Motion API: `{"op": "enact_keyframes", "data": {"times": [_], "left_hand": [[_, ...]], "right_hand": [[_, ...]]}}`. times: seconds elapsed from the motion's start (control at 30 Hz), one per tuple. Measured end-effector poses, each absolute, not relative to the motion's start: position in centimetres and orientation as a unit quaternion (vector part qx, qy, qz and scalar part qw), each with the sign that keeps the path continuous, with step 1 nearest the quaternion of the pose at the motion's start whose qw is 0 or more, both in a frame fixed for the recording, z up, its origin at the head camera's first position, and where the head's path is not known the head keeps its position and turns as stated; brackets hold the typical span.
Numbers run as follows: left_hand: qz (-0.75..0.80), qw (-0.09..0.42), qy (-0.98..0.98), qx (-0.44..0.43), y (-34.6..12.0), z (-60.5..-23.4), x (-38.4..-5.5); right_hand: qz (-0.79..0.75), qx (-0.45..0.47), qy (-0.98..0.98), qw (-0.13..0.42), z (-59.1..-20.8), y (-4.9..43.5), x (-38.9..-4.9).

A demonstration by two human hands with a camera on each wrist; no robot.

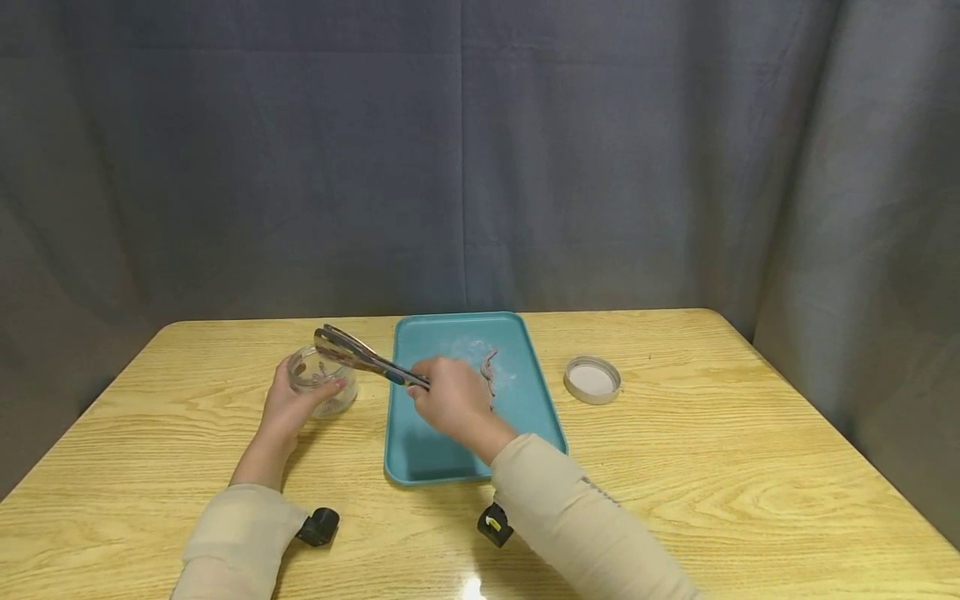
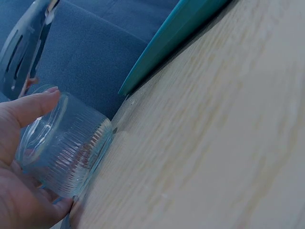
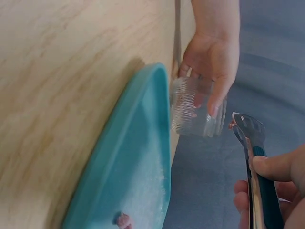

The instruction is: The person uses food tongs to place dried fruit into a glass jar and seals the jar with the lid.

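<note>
On the left of the table, my left hand grips a clear ribbed glass jar, thumb on one side near the rim. Reddish-brown bits show through its glass in the left wrist view. My right hand holds metal tongs with dark teal grips, reaching across the tray. Their tips are over the jar's mouth, and a small reddish piece sits between them. Beneath my right arm lies a teal tray, bearing pinkish twisted strips and white powder; my hand partly covers it.
A round lid with a white inside lies to the right of the tray. Black wrist cameras stick out from both sleeves close above the wooden table. A grey curtain hangs behind the table and along its sides.
</note>
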State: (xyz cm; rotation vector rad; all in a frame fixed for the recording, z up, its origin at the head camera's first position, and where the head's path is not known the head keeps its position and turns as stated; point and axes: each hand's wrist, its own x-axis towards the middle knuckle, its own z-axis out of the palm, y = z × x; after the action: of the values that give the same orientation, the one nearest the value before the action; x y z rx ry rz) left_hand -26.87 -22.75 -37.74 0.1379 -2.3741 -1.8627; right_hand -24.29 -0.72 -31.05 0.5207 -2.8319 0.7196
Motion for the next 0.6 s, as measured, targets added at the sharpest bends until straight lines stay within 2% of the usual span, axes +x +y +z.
{"op": "enact_keyframes", "data": {"times": [0.6], "left_hand": [[-0.608,0.06,-0.791,0.042,-22.72,-37.83,-26.97]], "right_hand": [[0.231,0.186,-0.95,0.103,-32.09,-1.42,-24.49]]}}
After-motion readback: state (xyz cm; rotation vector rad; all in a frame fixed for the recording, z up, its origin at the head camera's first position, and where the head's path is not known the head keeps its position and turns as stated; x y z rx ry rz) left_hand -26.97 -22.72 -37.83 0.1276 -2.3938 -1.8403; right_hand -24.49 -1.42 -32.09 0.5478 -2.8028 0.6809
